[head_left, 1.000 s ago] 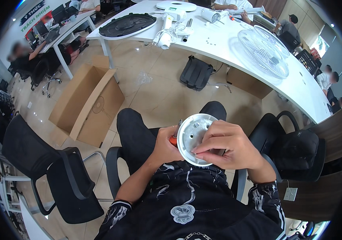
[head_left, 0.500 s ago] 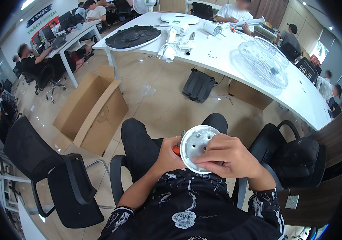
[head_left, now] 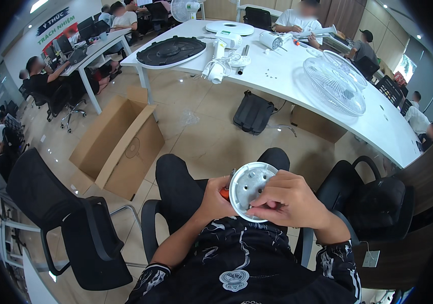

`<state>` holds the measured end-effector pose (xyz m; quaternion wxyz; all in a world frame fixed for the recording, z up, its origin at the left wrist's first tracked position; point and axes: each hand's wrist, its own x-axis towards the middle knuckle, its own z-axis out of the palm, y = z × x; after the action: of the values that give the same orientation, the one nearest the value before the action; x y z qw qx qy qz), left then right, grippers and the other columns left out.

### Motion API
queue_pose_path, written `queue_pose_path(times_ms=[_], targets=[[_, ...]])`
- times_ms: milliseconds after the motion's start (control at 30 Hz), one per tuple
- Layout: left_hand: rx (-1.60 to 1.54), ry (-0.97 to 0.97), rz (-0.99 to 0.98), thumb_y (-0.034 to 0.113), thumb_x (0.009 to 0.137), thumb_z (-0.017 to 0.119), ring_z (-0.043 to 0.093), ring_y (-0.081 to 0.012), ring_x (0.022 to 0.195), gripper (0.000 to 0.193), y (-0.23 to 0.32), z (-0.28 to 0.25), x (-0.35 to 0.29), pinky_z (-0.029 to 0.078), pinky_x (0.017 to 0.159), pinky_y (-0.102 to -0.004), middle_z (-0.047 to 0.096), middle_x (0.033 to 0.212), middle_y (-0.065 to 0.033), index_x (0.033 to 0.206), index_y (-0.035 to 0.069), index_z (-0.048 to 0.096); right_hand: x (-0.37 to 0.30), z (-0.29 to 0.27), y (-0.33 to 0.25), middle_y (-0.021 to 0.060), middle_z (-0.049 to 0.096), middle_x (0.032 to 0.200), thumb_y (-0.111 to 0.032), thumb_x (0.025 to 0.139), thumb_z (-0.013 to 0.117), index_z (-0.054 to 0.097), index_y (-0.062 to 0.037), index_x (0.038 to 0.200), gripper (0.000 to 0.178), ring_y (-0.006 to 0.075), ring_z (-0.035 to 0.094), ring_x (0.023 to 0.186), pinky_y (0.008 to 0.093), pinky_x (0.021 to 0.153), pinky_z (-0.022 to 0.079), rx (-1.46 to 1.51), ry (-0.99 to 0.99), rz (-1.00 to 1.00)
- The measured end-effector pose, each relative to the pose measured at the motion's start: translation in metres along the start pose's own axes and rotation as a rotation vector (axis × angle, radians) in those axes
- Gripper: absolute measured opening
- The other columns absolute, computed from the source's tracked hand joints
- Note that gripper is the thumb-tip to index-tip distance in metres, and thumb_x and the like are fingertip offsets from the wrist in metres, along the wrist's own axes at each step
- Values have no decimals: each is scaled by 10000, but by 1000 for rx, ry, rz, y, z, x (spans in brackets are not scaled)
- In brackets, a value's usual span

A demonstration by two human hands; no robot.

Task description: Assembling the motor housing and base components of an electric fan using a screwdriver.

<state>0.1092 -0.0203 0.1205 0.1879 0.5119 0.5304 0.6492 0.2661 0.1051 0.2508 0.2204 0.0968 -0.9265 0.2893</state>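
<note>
Table [head_left: 287, 81] beyond both hands, fan parts [head_left: 234, 39] spread across it, likely to leave hands free room. Cardboard box [head_left: 134, 164] open on floor [head_left: 201, 134], left of left hand [head_left: 216, 200]. White round housing [head_left: 258, 165] between hands, tilted so metal plate [head_left: 249, 183] and its holes [head_left: 246, 187] face wearer, presumably for easy sight. Left hand wrapped around housing's left side, orange-handled tool [head_left: 224, 194] tucked in same grip. Right hand [head_left: 295, 200] nearly closed, thumb and fingers pinched together over plate's lower part; whether they hold something small, cannot tell.
</note>
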Motion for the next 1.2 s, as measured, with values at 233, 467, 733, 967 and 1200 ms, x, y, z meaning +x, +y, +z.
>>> queue_pose_path(times_ms=[233, 467, 733, 967, 1200], targets=[[11, -6, 12, 240, 550, 951, 709, -143, 777, 550, -1, -1, -1, 538, 743, -295, 733, 847, -113, 953, -29, 691, 7, -7, -3, -23, 539, 588, -167, 741, 850, 760, -126, 875, 167, 182, 538, 566, 329, 583, 412, 86, -54, -4], [5, -14, -4, 233, 545, 946, 717, -154, 766, 535, -6, 0, -1, 538, 733, -293, 733, 831, -111, 940, -24, 693, 9, -7, 0, 31, 631, 657, -211, 787, 809, 745, -118, 863, 136, 216, 594, 607, 346, 616, 458, -10, -109, -13], [-47, 27, -10, 223, 552, 939, 719, -155, 745, 503, -4, 0, 1, 533, 713, -285, 733, 813, -108, 918, -22, 697, 10, -9, 11, 31, 644, 669, -204, 781, 806, 749, -119, 899, 155, 215, 591, 604, 338, 613, 458, 30, -111, -105], [-1, 32, -45, 216, 553, 936, 713, -142, 760, 494, -4, 0, -1, 531, 706, -284, 736, 824, -112, 914, -23, 698, 11, -1, 4, -19, 543, 591, -167, 722, 851, 772, -124, 908, 206, 182, 497, 534, 325, 565, 372, 3, -36, -54], [7, 17, 11, 207, 556, 937, 695, -127, 742, 494, -12, -2, 0, 527, 701, -280, 732, 823, -102, 924, -26, 701, 12, -8, 12, 40, 645, 661, -184, 777, 797, 733, -105, 869, 137, 235, 606, 610, 344, 628, 459, 58, -117, -69]])
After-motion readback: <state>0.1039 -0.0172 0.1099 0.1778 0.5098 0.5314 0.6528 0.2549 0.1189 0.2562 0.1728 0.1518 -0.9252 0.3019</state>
